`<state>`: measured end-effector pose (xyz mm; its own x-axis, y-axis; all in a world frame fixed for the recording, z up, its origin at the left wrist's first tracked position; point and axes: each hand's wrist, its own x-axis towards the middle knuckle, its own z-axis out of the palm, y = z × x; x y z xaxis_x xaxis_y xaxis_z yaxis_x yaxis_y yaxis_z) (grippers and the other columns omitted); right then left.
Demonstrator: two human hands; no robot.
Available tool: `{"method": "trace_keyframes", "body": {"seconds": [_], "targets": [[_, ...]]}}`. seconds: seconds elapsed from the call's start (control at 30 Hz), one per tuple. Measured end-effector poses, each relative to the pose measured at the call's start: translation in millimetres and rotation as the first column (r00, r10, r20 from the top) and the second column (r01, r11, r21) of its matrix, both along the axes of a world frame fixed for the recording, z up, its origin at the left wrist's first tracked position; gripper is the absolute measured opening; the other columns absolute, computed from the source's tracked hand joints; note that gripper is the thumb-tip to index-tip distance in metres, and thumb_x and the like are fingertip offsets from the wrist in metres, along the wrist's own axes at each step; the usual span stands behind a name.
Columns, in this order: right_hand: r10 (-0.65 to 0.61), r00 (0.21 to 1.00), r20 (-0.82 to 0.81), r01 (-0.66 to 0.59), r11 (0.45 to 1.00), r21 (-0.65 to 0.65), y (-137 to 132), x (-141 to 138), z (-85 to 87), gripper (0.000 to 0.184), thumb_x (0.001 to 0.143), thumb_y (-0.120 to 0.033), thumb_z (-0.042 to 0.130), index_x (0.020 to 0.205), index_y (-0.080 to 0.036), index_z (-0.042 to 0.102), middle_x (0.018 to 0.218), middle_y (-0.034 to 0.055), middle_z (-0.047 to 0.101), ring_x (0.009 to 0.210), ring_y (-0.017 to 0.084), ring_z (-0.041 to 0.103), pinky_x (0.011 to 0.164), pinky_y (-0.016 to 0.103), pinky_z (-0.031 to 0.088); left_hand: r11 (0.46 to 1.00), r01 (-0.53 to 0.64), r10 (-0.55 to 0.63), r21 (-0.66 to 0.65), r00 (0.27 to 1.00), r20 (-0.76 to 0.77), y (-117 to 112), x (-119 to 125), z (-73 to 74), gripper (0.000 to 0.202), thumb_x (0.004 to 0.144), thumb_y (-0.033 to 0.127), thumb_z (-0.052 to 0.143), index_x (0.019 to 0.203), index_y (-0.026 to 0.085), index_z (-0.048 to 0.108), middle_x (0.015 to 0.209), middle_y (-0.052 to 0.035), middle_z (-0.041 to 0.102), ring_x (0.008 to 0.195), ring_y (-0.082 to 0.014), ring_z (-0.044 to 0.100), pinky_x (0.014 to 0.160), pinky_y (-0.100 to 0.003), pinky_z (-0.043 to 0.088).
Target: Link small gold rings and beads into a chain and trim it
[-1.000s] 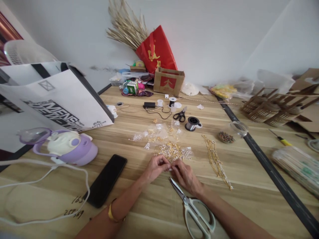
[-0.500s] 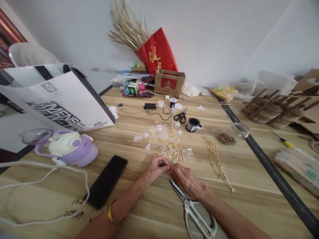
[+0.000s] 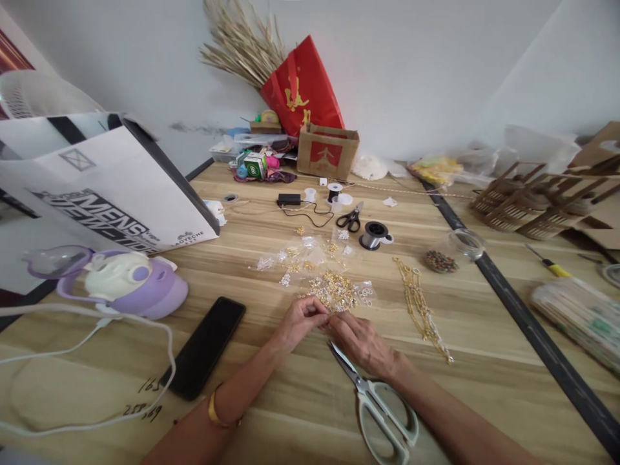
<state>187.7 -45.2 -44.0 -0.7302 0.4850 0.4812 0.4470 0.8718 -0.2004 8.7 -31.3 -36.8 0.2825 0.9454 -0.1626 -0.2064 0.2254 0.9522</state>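
Observation:
My left hand (image 3: 304, 318) and my right hand (image 3: 357, 337) meet fingertip to fingertip low over the wooden table. Both are closed in a pinch; whatever sits between the fingers is too small to make out. Just beyond them lies a heap of gold and silver beads (image 3: 334, 289). Scissors with pale green handles (image 3: 375, 407) rest by my right wrist, blades pointing toward the fingers. To the right, gold and silver chains (image 3: 420, 307) are stretched out on the table. A small bag of white rings (image 3: 364, 294) touches the heap's right side.
A black phone (image 3: 208, 347) and a purple-and-white bottle (image 3: 140, 281) lie left of my arms. Farther back are a wire spool (image 3: 374, 235), black scissors (image 3: 349, 218) and small bags of findings (image 3: 310, 255). A round clear container (image 3: 465, 244) lies on its side at right, beads spilling nearby.
The view has shifted slightly, so most things sit a little higher and farther left. My hands stay pinched together in about the same place.

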Motion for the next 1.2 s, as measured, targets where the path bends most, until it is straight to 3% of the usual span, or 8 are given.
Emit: {"method": "trace_keyframes", "body": {"seconds": [0.4, 0.53, 0.63, 0.8, 0.9, 1.1, 1.2], "targets": [[-0.025, 1.000, 0.011, 0.026, 0.999, -0.047, 0, 0, -5.0, 0.018, 0.095, -0.013, 0.032, 0.108, -0.014, 0.045, 0.083, 0.0085, 0.056, 0.074, 0.019, 0.056, 0.060, 0.027, 0.049, 0.999, -0.020, 0.021, 0.025, 0.999, -0.033, 1, -2, -1.0, 0.027, 0.053, 0.030, 0.083, 0.058, 0.012, 0.063, 0.057, 0.0009, 0.061, 0.056, -0.0093, 0.053, 0.057, -0.021, 0.040], [-0.050, 0.996, -0.073, 0.040, 0.991, -0.131, 0, -2, -7.3, 0.015, 0.095, -0.013, 0.035, 0.103, -0.017, 0.046, 0.081, 0.0060, 0.056, 0.070, 0.016, 0.055, 0.060, 0.025, 0.047, 0.999, -0.022, 0.023, 0.029, 0.999, -0.040, 2, -2, -1.8, 0.028, 0.051, 0.029, 0.084, 0.058, 0.012, 0.063, 0.058, 0.0002, 0.062, 0.058, -0.0104, 0.054, 0.059, -0.021, 0.041], [-0.078, 0.979, -0.188, 0.025, 0.962, -0.271, 0, -3, -4.7, 0.014, 0.095, -0.015, 0.035, 0.098, -0.018, 0.048, 0.082, 0.0057, 0.057, 0.070, 0.015, 0.055, 0.064, 0.025, 0.047, 0.998, -0.037, 0.040, 0.042, 0.997, -0.067, 2, -2, -1.3, 0.028, 0.051, 0.029, 0.083, 0.058, 0.012, 0.062, 0.059, 0.0000, 0.063, 0.057, -0.0106, 0.055, 0.058, -0.022, 0.042], [-0.259, 0.898, -0.355, 0.046, 0.859, -0.510, 1, -5, 0.0, 0.013, 0.093, -0.024, 0.042, 0.093, -0.017, 0.053, 0.076, 0.0032, 0.058, 0.065, 0.013, 0.054, 0.060, 0.024, 0.044, 0.993, -0.068, 0.080, 0.098, 0.989, -0.126, 0, 0, 2.0, 0.023, 0.056, 0.026, 0.081, 0.060, 0.013, 0.062, 0.059, -0.0008, 0.064, 0.058, -0.0115, 0.056, 0.059, -0.022, 0.043], [-0.372, 0.851, -0.372, 0.068, 0.779, -0.623, 3, -5, 1.2, 0.017, 0.092, -0.029, 0.044, 0.089, -0.017, 0.055, 0.068, 0.0008, 0.056, 0.058, 0.012, 0.051, 0.052, 0.022, 0.041, 0.987, -0.090, 0.112, 0.135, 0.980, -0.165, 0, 1, 3.1, 0.021, 0.058, 0.025, 0.079, 0.061, 0.013, 0.062, 0.060, -0.0011, 0.064, 0.059, -0.0118, 0.057, 0.059, -0.022, 0.043], [-0.517, 0.777, -0.359, -0.007, 0.564, -0.826, 0, -9, 5.0, 0.020, 0.089, -0.035, 0.050, 0.096, -0.017, 0.054, 0.053, -0.0054, 0.047, 0.039, 0.008, 0.043, 0.036, 0.018, 0.030, 0.979, -0.105, 0.135, 0.173, 0.976, -0.171, -1, 1, 2.6, 0.018, 0.060, 0.023, 0.077, 0.062, 0.013, 0.062, 0.061, -0.0015, 0.065, 0.059, -0.0120, 0.057, 0.058, -0.022, 0.045], [-0.523, 0.769, -0.368, -0.127, 0.439, -0.889, -2, -14, 7.0, 0.027, 0.082, -0.036, 0.059, 0.100, -0.017, 0.052, 0.069, -0.0013, 0.059, 0.043, 0.008, 0.052, 0.037, 0.017, 0.037, 0.975, -0.101, 0.138, 0.197, 0.972, -0.188, -2, 1, 3.0, 0.016, 0.062, 0.022, 0.075, 0.063, 0.013, 0.062, 0.062, -0.0020, 0.065, 0.059, -0.0127, 0.058, 0.058, -0.022, 0.045]]}}
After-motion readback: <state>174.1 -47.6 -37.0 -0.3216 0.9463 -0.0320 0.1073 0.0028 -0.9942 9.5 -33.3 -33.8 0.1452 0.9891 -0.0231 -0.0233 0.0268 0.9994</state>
